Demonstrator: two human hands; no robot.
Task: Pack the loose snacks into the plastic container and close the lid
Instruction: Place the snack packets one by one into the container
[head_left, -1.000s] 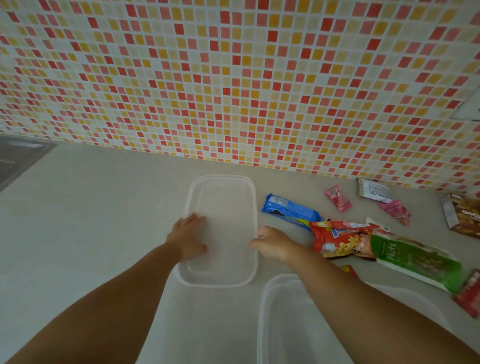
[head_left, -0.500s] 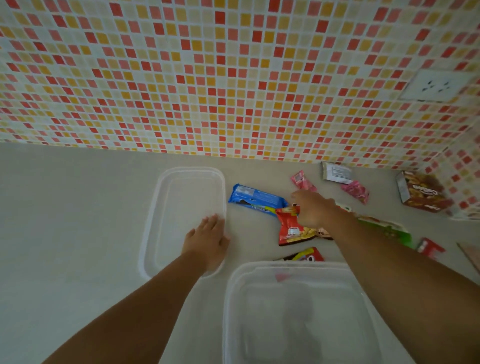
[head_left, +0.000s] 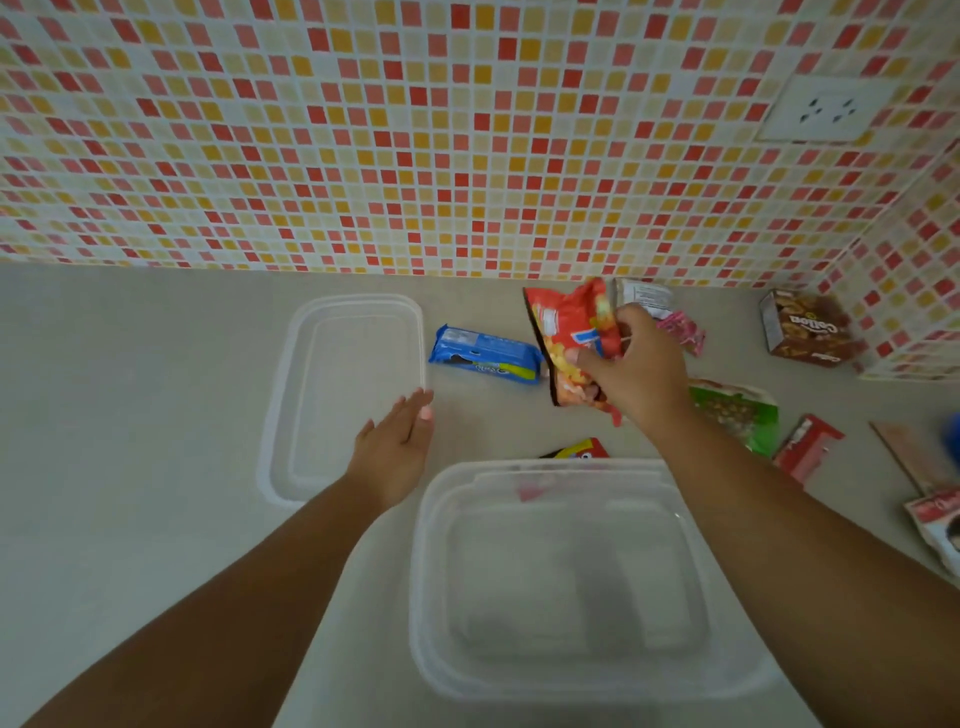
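Note:
A clear plastic container (head_left: 431, 571) stands empty at the front of the counter. Its clear lid (head_left: 291, 395) lies flat to the left and farther back. My right hand (head_left: 641, 371) is shut on a red snack bag (head_left: 569, 332) and holds it above the counter, behind the container. My left hand (head_left: 397, 452) hovers flat with fingers apart by the lid's right edge, holding nothing. A blue cookie pack (head_left: 485, 356) lies between lid and red bag. A small red-black packet (head_left: 579, 449) sits just behind the container's far rim.
To the right lie a green nut bag (head_left: 743, 413), a pink candy (head_left: 683, 332), a white sachet (head_left: 644, 296), a brown biscuit box (head_left: 808, 327), a red bar (head_left: 808, 449) and another packet (head_left: 935, 525). The tiled wall (head_left: 467, 135) with a socket (head_left: 826, 109) stands behind.
My right hand closed on the red snack bag and lifted it off the counter. My left hand slid off the lid to its right edge. The view shifted right.

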